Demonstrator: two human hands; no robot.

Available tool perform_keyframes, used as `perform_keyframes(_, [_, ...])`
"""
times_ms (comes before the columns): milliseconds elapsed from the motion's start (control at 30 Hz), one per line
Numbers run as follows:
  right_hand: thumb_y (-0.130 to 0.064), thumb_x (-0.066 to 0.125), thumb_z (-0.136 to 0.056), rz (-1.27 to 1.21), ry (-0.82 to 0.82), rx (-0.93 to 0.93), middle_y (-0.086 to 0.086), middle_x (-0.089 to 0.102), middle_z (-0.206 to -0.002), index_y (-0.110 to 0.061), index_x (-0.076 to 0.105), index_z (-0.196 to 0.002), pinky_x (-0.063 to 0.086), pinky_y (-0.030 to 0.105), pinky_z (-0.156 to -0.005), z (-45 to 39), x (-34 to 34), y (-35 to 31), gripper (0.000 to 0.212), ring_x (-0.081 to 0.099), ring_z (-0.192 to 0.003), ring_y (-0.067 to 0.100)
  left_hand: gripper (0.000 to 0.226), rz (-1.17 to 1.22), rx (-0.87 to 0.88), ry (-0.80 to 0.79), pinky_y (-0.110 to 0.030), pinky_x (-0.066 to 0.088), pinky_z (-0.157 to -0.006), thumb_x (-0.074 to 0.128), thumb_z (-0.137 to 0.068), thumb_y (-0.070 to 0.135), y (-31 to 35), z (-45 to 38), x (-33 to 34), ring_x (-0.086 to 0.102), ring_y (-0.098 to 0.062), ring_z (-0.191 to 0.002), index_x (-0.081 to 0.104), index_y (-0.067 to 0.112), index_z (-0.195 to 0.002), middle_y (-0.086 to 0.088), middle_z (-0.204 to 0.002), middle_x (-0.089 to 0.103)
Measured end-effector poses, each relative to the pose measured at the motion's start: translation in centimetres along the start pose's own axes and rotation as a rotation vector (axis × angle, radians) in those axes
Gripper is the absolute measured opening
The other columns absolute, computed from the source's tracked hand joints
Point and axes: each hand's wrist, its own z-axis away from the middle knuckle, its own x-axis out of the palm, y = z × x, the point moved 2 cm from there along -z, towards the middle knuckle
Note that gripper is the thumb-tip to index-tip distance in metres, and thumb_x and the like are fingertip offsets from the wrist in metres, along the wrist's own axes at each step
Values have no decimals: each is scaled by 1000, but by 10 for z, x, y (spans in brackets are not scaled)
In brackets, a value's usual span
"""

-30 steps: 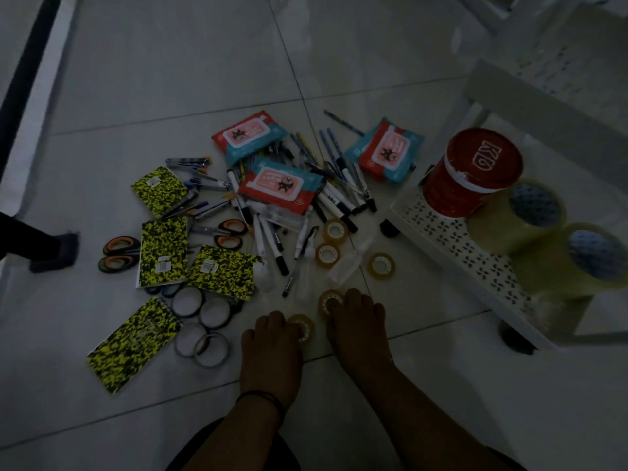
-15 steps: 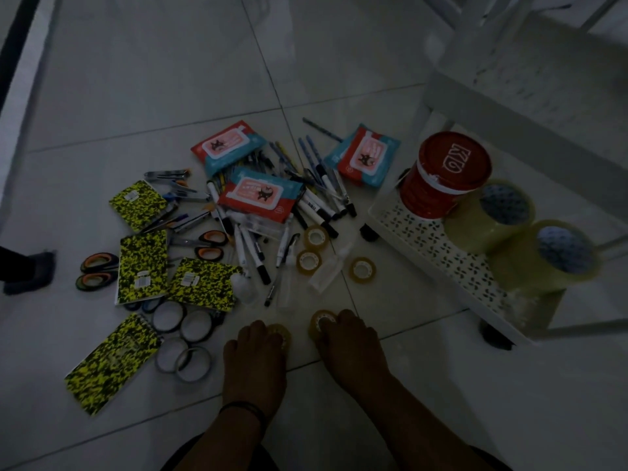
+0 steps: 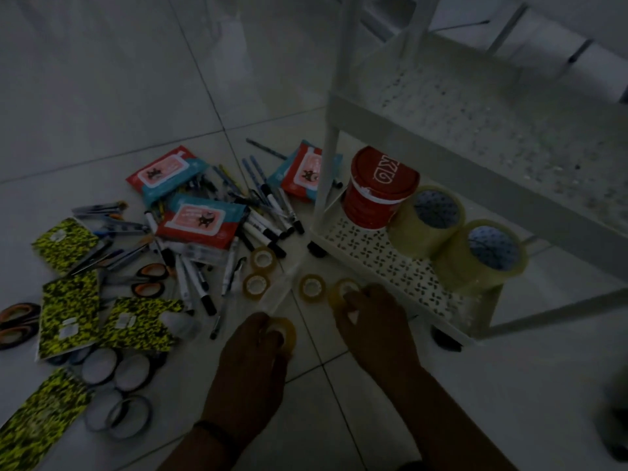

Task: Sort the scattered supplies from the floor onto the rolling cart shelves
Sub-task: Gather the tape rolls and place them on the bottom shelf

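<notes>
We note dim lighting throughout. The landmark is the white rolling cart, standing on the tiled floor. On its bottom shelf we record a red tub at the far end and two large clear tape rolls beside it, touching one another. Just off the cart's near edge, the right hand has its fingers curled closed around a small amber tape roll, thumb pressed into the core. Farther from the cart, the left hand likewise pinches a second small tape roll, fingers bent through its hole. Three more small rolls lie on the floor near the cart's wheel. Well beyond the hands from the cart we observe markers, wipe packets, yellow-patterned notebooks, orange-handled scissors and grey rings, all scattered.
</notes>
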Motion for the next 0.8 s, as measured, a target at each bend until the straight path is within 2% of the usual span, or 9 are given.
perform_keyframes(67, [-28, 63, -80, 13, 16, -2, 15, 57, -94, -11, 68, -93, 51, 44, -72, -24, -14, 1, 22, 59, -85, 35, 25, 98, 18, -22, -39, 56, -73, 77, -73, 15, 16, -22, -4, 65, -39, -95, 66, 9, -94, -22, -117, 60])
perform_keyframes(167, [-31, 57, -87, 24, -62, 47, 16, 51, -121, -13, 60, -119, 45, 41, -91, -64, -25, 2, 37, 51, -110, 35, 22, 184, 65, -6, -26, 48, -69, 77, -71, 9, 32, -52, -13, 65, -37, -90, 63, 7, -87, -22, -115, 57])
perform_keyframes(367, [-24, 61, -85, -53, -207, 104, 10, 59, -92, -18, 58, -79, 45, 34, -74, -125, -6, -7, 8, 56, -93, 23, 19, 255, 111, -10, -22, 43, -75, 77, -72, 9, 37, -68, -11, 66, -33, -92, 63, 9, -86, -20, -119, 56])
perform_keyframes(433, [-25, 62, -85, -73, -207, 124, 8, 55, -86, -22, 52, -71, 41, 31, -69, -136, 1, -11, 17, 54, -88, 20, 19, 280, 104, -27, -21, 42, -76, 76, -73, 11, 32, -69, -7, 65, -29, -93, 63, 11, -87, -16, -120, 54])
perform_keyframes(500, [-30, 62, -86, -102, -170, 148, 8, 57, -84, -19, 55, -73, 39, 30, -65, -144, 7, -13, 18, 53, -82, 20, 22, 276, 98, -37, -18, 41, -73, 79, -69, 11, 28, -70, -5, 67, -27, -89, 63, 14, -85, -15, -117, 55])
perform_keyframes(567, [-32, 60, -89, -68, -157, 175, 7, 64, -93, -17, 60, -83, 38, 29, -64, -148, 11, -12, 16, 56, -85, 19, 25, 287, 76, -51, -17, 40, -71, 81, -67, 11, 24, -72, -5, 67, -25, -85, 64, 15, -84, -14, -114, 57])
perform_keyframes(633, [-26, 55, -93, 0, -144, 195, 7, 64, -110, -14, 64, -105, 42, 29, -72, -148, 13, -10, 19, 59, -101, 22, 26, 287, 64, -61, -13, 38, -69, 82, -66, 13, 20, -74, -3, 66, -23, -83, 64, 16, -84, -12, -112, 56])
perform_keyframes(733, [-23, 50, -95, 32, -116, 216, 8, 55, -129, -13, 53, -126, 43, 30, -89, -145, 15, -7, 32, 51, -119, 23, 29, 287, 72, -39, -3, 30, -70, 83, -63, 13, 17, -75, -1, 62, -16, -86, 63, 18, -84, -8, -106, 55])
perform_keyframes(800, [-21, 52, -94, -29, -120, 231, 9, 52, -134, -13, 50, -130, 40, 31, -97, -144, 17, -7, 37, 48, -124, 24, 29, 284, 80, -24, 0, 29, -69, 83, -62, 13, 18, -73, -1, 54, -9, -89, 63, 18, -83, -7, -103, 55])
